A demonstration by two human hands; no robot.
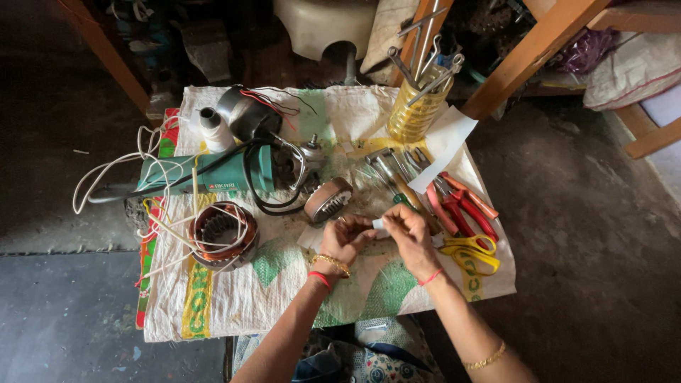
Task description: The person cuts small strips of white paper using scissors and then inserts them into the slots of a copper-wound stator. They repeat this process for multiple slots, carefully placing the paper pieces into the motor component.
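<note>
A small white strip of paper-like material (379,224) sits pinched between the fingertips of the right hand (410,237), just above the woven white sack with green and yellow print (234,298) covering the surface. The left hand (345,237) curls beside it, fingers together; what its grip encloses is hidden. Yellow-handled scissors (472,253) and red-handled pliers (464,206) lie to the right, and a copper-wound motor stator (220,234) to the left.

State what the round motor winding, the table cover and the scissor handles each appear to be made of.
Motor winding: copper wire in a grey metal ring, going by its reddish-brown sheen. Table cover: seemingly woven plastic sacking, with a white matt weave and printed green patches. Scissor handles: probably plastic, smooth and bright yellow.
</note>
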